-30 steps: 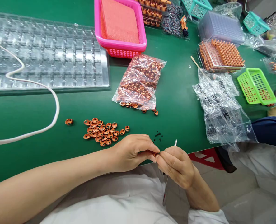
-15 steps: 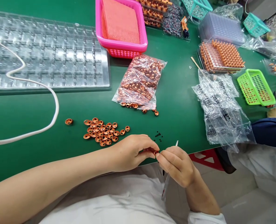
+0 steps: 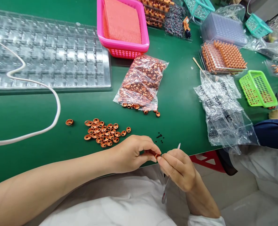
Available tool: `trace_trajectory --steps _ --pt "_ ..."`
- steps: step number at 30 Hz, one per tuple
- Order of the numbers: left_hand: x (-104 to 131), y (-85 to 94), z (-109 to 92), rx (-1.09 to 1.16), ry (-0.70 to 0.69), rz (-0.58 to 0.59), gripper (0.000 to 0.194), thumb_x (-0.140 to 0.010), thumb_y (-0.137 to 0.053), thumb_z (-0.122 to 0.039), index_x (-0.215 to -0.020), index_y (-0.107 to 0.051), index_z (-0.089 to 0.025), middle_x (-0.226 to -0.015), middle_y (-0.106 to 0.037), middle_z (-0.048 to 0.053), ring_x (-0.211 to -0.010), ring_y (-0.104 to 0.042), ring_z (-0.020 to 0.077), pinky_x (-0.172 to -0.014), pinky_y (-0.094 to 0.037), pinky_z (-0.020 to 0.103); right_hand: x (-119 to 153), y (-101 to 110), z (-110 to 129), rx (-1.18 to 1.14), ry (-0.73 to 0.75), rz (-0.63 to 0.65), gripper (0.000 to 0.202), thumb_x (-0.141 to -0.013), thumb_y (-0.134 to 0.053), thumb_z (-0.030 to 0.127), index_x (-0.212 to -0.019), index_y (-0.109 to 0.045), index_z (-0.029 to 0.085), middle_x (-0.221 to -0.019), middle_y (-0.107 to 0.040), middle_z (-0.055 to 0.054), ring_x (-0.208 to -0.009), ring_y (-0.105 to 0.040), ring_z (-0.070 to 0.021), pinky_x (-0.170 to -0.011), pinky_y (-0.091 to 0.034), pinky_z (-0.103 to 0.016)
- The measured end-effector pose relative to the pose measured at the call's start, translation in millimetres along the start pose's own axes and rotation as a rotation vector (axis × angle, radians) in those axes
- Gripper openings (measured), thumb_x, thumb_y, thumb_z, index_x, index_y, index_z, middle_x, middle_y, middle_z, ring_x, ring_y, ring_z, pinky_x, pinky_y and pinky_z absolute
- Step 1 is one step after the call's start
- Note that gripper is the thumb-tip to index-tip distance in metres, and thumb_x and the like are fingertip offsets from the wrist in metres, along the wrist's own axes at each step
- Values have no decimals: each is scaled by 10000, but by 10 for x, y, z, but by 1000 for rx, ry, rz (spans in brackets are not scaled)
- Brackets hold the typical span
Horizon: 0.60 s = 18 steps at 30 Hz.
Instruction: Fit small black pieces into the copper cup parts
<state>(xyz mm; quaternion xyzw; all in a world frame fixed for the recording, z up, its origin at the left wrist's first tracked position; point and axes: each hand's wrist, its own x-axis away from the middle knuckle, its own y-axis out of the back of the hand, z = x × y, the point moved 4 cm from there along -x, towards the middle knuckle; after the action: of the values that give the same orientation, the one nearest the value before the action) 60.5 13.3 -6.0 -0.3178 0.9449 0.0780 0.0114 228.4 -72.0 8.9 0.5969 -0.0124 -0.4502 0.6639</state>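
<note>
Between the thumb and fingertips of my left hand [image 3: 135, 153] is a small copper-coloured ring [image 3: 157, 156], partly hidden. My right hand [image 3: 180, 168] touches the ring's right side with its fingertips and also holds metal tweezers [image 3: 165, 192], whose tips stick out above the knuckles. Several tiny black pieces [image 3: 159, 136] lie on the green table just above the hands. To the left of them is a cluster of copper rings [image 3: 103, 133], with one single ring [image 3: 69, 122] apart at its left. A clear bag of copper rings [image 3: 142, 83] lies farther back.
Across the green table [image 3: 176, 94] are a clear moulded tray [image 3: 47, 53], a white cable [image 3: 35, 80], a pink basket [image 3: 145, 44] with foam, crumpled plastic bags [image 3: 223, 116], a green basket [image 3: 258, 88] and trays of orange parts [image 3: 230, 56]. Another person's blue sleeve [image 3: 272, 133] is at right.
The right hand and the tweezers have tilted slightly, and a bit more of the ring shows between the fingertips. Both hands still meet at the same spot.
</note>
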Motion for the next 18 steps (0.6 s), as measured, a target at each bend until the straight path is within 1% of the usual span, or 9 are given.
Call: trace_trajectory --steps 4,9,14,18 --pt "7 -4 -21 -29 -35 -9 148 -901 -644 -71 -973 -760 -128 -844 -769 67 -795 -702 145 -737 -546 199 -32 16 12 27 30 7 222 -919 -536 39 -1066 -696 85 -947 -704 -113 -825 -649 -200 -637 -545 -345" --pt "13 -9 -24 -27 -77 -54 142 -902 -639 -72 -970 -751 -128 -841 -768 67 -777 -704 142 -724 -548 194 -36 25 25 32 12 33 302 -966 -416 62 -1088 -691 91 -984 -704 -112 -841 -652 -192 -636 -552 -339" --pt "11 -15 -36 -31 -84 -64 144 -901 -634 -63 -965 -751 -119 -840 -767 73 -776 -705 142 -723 -548 193 -15 18 35 6 25 36 307 -951 -431 65 -1119 -686 45 -980 -708 -144 -849 -664 -214 -636 -560 -354" --pt "10 -8 -50 -24 -60 -64 136 -899 -648 -75 -970 -755 -118 -841 -765 72 -775 -704 140 -724 -546 192 -3 32 32 27 -9 44 328 -960 -426 62 -1161 -685 79 -1010 -724 -125 -890 -677 -209 -683 -580 -348"
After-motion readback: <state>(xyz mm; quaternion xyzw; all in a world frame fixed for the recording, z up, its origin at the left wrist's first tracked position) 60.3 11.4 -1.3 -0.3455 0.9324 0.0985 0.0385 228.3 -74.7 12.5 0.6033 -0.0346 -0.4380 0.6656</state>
